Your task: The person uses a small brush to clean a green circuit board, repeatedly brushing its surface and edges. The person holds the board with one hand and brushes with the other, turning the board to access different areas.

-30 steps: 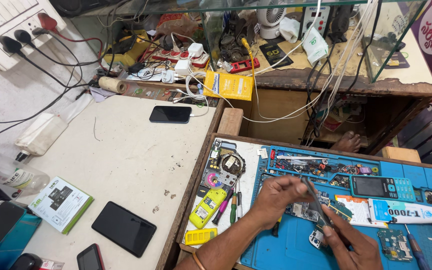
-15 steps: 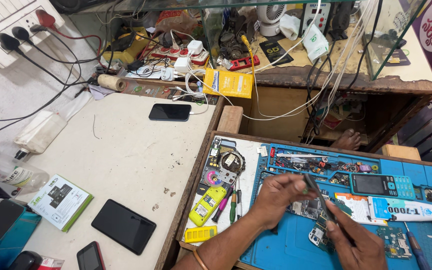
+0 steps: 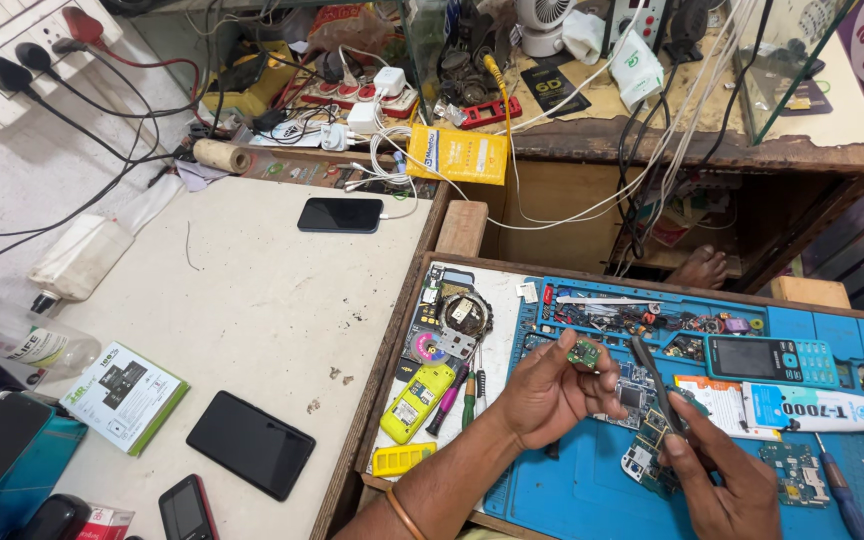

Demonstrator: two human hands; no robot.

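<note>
Above the blue mat (image 3: 592, 490), left hand (image 3: 552, 395) has lifted, now pinching 1 small green circuit board (image 3: 583, 353) at fingertips; right hand (image 3: 717, 470) grips tweezers (image 3: 655, 370) just beside it, off the boards below.

A small green circuit board (image 3: 583, 353) is pinched in the left hand (image 3: 550, 395), and dark grey metal tweezers (image 3: 655, 368) are gripped in the right hand (image 3: 722, 480). A bright blue rubber work mat (image 3: 592, 490) is seen beneath them. A yellow phone shell (image 3: 417, 402) is laid on the white tray panel (image 3: 500, 290). Two glossy black slab phones (image 3: 250, 444) are shown on the pale cream counter (image 3: 242, 300).
</note>
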